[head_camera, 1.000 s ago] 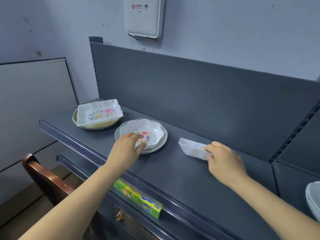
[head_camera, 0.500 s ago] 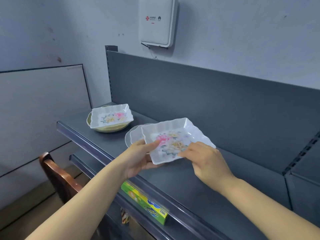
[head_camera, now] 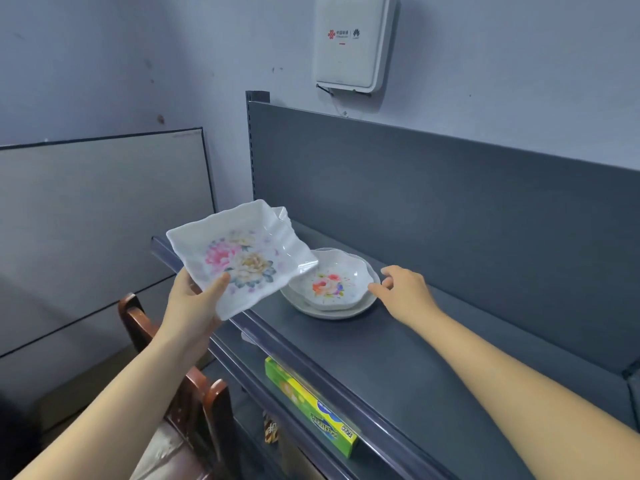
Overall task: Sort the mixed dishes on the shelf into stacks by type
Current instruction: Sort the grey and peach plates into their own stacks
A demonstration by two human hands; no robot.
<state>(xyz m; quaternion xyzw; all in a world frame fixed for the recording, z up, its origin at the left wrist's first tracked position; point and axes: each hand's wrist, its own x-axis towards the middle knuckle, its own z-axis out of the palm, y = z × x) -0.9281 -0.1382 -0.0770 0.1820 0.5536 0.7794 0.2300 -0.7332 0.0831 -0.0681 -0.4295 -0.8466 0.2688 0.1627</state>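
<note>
The dark grey shelf (head_camera: 381, 358) bears a round plate (head_camera: 341, 312) under a floral bowl (head_camera: 329, 282).

A white box (head_camera: 349, 64) hung on the pale blue-grey wall (head_camera: 121, 64), which bore a few dark marks. Directly below the box rose the dark grey back panel (head_camera: 450, 216) of a metal shelf (head_camera: 433, 368). Below and left of the box, a pale board (head_camera: 97, 209) with a dark edge stood against the wall. Far below the box stood a brown wooden chair (head_camera: 204, 403), and a green and yellow carton (head_camera: 311, 407) lay on the lower tier.
</note>
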